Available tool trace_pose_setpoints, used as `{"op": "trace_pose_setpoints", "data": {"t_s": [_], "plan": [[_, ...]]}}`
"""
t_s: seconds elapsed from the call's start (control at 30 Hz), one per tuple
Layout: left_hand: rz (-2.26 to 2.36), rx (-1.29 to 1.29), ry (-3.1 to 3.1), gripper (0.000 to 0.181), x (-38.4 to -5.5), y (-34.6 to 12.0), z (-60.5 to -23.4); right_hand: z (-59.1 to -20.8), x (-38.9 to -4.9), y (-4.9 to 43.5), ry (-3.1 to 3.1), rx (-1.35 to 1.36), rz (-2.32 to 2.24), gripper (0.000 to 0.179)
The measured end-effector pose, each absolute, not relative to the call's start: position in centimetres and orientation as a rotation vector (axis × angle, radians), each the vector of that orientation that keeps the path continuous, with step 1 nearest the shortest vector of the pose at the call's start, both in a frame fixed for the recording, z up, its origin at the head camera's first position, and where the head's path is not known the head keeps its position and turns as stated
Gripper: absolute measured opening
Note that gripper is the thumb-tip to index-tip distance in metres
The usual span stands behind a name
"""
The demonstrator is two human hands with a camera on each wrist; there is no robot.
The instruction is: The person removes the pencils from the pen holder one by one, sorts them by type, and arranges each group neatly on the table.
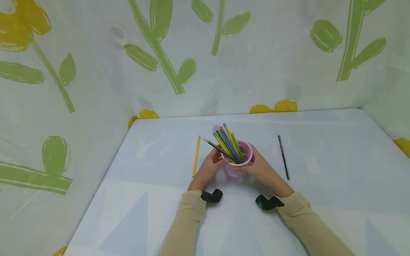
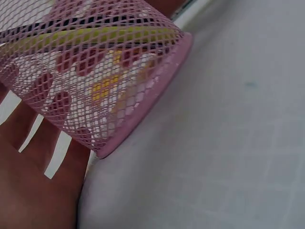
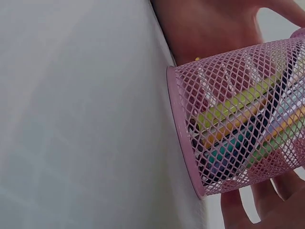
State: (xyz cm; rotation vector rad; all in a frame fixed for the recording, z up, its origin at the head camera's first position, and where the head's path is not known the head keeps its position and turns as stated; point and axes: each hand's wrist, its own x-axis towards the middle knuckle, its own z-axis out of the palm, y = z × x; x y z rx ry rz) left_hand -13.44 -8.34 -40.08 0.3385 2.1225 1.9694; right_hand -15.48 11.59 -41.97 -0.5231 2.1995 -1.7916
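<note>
A pink mesh pencil cup [image 1: 235, 171] stands on the table between my two hands, filled with pencils [image 1: 229, 142] of several colours that lean toward its back left. My left hand [image 1: 206, 170] grips the cup from the left, thumb near the rim. From the other side my right hand [image 1: 261, 169] grips it too, its thumb across the front. Through the mesh of the cup [image 3: 238, 124] in the right wrist view, green, orange, teal and black pencils show. The left wrist view has the fingers [image 2: 43, 138] spread along the mesh.
A yellow pencil [image 1: 196, 156] lies on the table left of the cup, and a black pencil [image 1: 283, 156] lies to its right. The white and pale blue tabletop [image 1: 336, 170] ends at a curtain [image 1: 256, 71] with a green plant print.
</note>
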Motion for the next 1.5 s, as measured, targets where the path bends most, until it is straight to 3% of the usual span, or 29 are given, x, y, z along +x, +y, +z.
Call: {"op": "trace_pose_setpoints", "data": {"t_s": [0.33, 0.7, 1.27, 1.5], "plan": [[1.869, 0.401, 2.158, 0.082, -13.5, -8.1, -40.3, -41.9, -15.7, 11.8, 2.194, -0.636, -1.764, 0.081], [1.857, 0.372, 2.232, 0.081, -14.9, -8.0, -42.7, -41.3, -16.7, 14.1, 2.090, -0.786, -1.666, 0.078], [1.797, 0.291, 2.217, 0.076, -14.9, -8.1, -42.8, -38.0, -13.9, 12.0, 2.519, -0.573, -2.284, 0.022], [1.848, 0.315, 2.147, 0.075, -14.6, -8.0, -42.3, -37.8, -13.2, 10.3, 2.750, -1.034, -2.044, 0.024]]}}
